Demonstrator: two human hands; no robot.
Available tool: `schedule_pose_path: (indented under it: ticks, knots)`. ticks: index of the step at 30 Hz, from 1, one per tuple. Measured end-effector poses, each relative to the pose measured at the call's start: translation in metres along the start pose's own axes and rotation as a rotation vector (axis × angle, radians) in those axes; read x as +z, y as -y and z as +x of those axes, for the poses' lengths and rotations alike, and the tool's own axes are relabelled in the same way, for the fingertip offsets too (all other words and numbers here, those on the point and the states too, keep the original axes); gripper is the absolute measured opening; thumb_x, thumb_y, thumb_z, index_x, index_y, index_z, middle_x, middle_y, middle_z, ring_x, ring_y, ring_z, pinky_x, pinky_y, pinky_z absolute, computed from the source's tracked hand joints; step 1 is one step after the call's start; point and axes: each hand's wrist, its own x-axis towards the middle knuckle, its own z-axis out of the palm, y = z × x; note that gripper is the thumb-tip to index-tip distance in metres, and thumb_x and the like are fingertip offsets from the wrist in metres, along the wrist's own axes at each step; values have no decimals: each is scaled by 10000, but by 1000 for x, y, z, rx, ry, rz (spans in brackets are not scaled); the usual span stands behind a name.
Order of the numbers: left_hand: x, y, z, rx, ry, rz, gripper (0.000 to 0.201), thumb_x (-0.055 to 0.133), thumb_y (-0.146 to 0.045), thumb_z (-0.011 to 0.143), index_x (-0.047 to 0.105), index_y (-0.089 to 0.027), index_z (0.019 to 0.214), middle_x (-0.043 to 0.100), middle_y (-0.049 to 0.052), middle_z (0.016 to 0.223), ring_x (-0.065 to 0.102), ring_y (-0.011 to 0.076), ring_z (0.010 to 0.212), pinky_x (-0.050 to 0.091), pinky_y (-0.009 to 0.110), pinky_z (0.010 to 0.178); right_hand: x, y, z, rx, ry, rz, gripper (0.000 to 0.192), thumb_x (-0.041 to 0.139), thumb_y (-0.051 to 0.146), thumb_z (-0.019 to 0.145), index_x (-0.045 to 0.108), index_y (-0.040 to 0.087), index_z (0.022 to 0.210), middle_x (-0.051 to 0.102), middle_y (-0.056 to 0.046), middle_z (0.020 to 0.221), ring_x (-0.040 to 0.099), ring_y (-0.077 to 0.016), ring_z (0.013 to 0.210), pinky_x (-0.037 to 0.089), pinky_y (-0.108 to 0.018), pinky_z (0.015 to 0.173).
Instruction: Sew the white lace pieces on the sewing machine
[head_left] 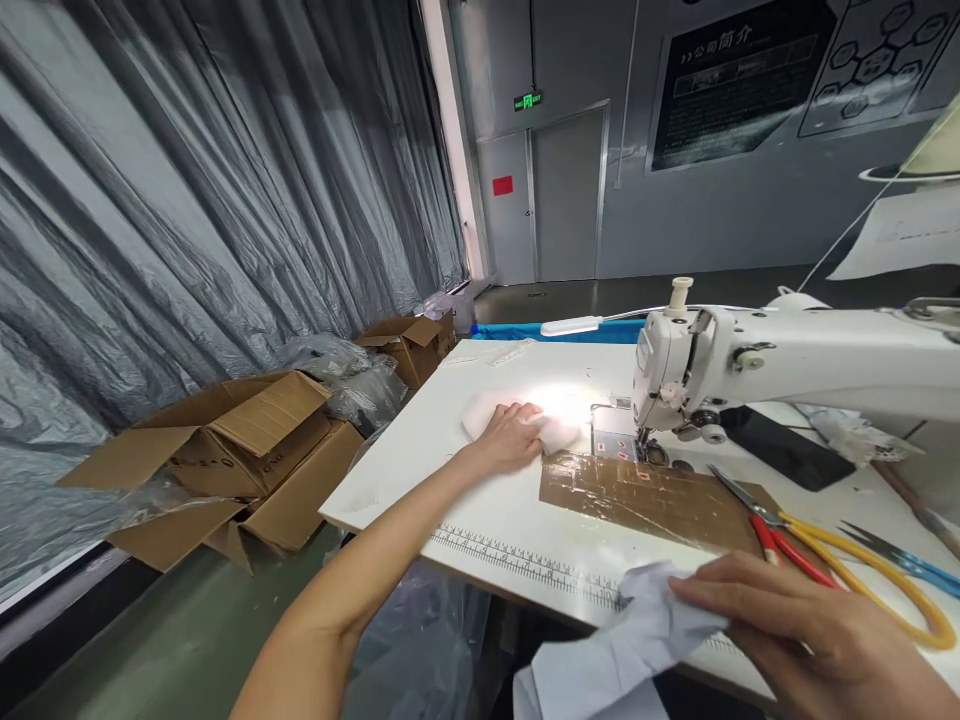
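My left hand (511, 436) lies on the tabletop left of the sewing machine's needle area, its fingers curled over a piece of white cloth (561, 432). Lamp glare washes out part of this cloth. At the front edge, my right hand (817, 625) pinches a crumpled pale cloth (637, 635) between thumb and fingers, and the cloth hangs over the table's edge. The white sewing machine (787, 345) stands at the right, with brown tape (615, 495) across the table in front of its needle plate.
Red-handled pliers (766, 530), yellow-handled scissors (847, 555) and blue-handled snips (911, 562) lie beyond my right hand. A black phone-like slab (784, 447) rests under the machine arm. A printed ruler (525, 567) runs along the front edge. Cardboard boxes (259, 440) stand left on the floor.
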Motion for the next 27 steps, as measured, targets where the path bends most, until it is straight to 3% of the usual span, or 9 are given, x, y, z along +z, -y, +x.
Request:
schedule_pose_path:
  ticks: [4, 7, 10, 15, 18, 20, 22, 24, 27]
  knots:
    - [5, 25, 16, -71, -46, 9, 252, 441, -200, 870, 678, -169, 948, 514, 88, 1339, 469, 263, 1199, 377, 430, 986, 2, 9, 31, -16, -64, 128, 311, 509, 202, 921, 698, 359, 1112, 708, 5, 1048, 697, -153, 881, 567, -183, 733]
    - [12, 33, 21, -89, -91, 1, 227, 451, -191, 848, 674, -153, 860, 509, 97, 1345, 491, 263, 1175, 371, 439, 998, 7, 3, 46, 87, -32, 304, 299, 523, 193, 909, 725, 349, 1066, 688, -15, 1117, 671, -174, 991, 559, -237, 836]
    - [16, 35, 21, -103, -146, -18, 255, 479, -207, 820, 657, -136, 988, 442, 129, 1409, 450, 298, 1234, 332, 472, 1039, 12, -7, 51, 231, 10, 532, 232, 548, 265, 918, 750, 341, 1001, 681, -43, 1135, 642, -212, 1058, 544, -327, 907]
    - [8, 27, 18, 4, -469, -75, 664, 620, -334, 742, 436, -81, 1328, 477, 206, 1349, 467, 342, 1220, 283, 560, 1065, 12, -20, 50, 438, 30, 794, 233, 646, 475, 861, 774, 295, 937, 678, -103, 1136, 618, -282, 1094, 547, -413, 903]
    - [-6, 2, 15, 144, -598, -252, 468, 609, -360, 800, 532, -132, 1202, 614, 155, 1142, 571, 293, 1065, 437, 485, 926, 7, -28, 54, 511, -10, 868, 248, 695, 493, 818, 777, 280, 914, 673, -107, 1150, 601, -284, 1119, 531, -409, 933]
    - [-16, -24, 10, 208, -514, -503, 340, 574, -344, 852, 570, -150, 1132, 648, 127, 1055, 607, 253, 1006, 494, 418, 858, 4, -34, 59, 530, -13, 907, 238, 726, 477, 793, 776, 275, 908, 670, -98, 1153, 582, -282, 1145, 512, -410, 962]
    - [-24, -51, 2, 184, -258, -799, 520, 633, -418, 832, 505, -158, 1263, 625, 146, 1177, 604, 263, 1078, 515, 407, 864, 3, -38, 63, 552, -1, 968, 227, 744, 454, 778, 774, 265, 901, 660, -91, 1162, 558, -285, 1170, 519, -401, 946]
    - [-28, -72, -5, 79, 52, -1035, 798, 735, -470, 752, 375, -181, 1403, 552, 171, 1322, 582, 291, 1154, 514, 422, 900, 5, -40, 68, 569, 21, 1057, 198, 745, 416, 779, 768, 254, 891, 642, -85, 1184, 548, -285, 1175, 535, -382, 906]
    - [-27, -90, -10, -108, 261, -1248, 854, 798, -441, 695, 394, -172, 1397, 610, 149, 1241, 610, 285, 1098, 501, 417, 912, 11, -38, 72, 583, 39, 1268, 265, 734, 335, 795, 720, 261, 1049, 625, -80, 1191, 589, -255, 1094, 532, -364, 873]
